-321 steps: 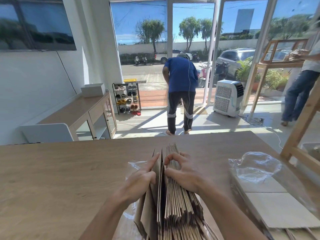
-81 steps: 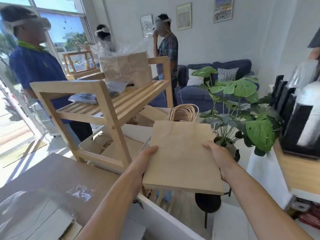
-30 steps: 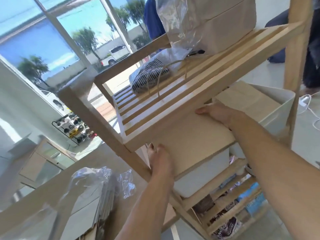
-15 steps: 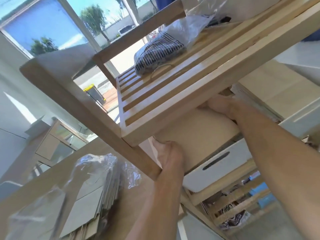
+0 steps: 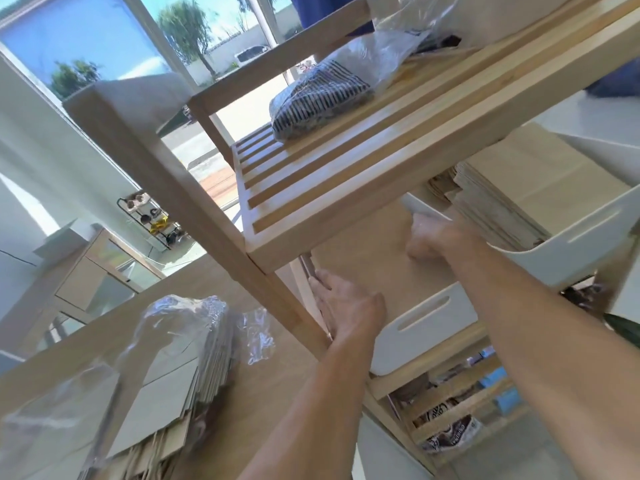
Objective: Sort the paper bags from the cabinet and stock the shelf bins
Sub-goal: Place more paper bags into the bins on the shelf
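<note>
A flat stack of brown paper bags (image 5: 367, 251) lies tilted over the front white bin (image 5: 433, 317) on the wooden rack's middle level, just under the slatted top shelf (image 5: 346, 174). My left hand (image 5: 346, 306) grips the stack's near left edge. My right hand (image 5: 433, 233) holds its far right edge, fingers curled over it. The stack's far end is hidden under the top shelf. A second white bin (image 5: 571, 251) to the right holds another pile of paper bags (image 5: 502, 202).
A striped item in clear plastic (image 5: 318, 98) and a wrapped bundle lie on the top shelf. The rack's slanted front post (image 5: 180, 188) stands left of my hands. On the table, a plastic-wrapped bundle of bags (image 5: 166, 375) lies open. Packages (image 5: 450, 431) fill the bottom shelf.
Both hands have pushed the stack further in under the top shelf and down toward the front bin. The view has shifted, showing more of the right bin.
</note>
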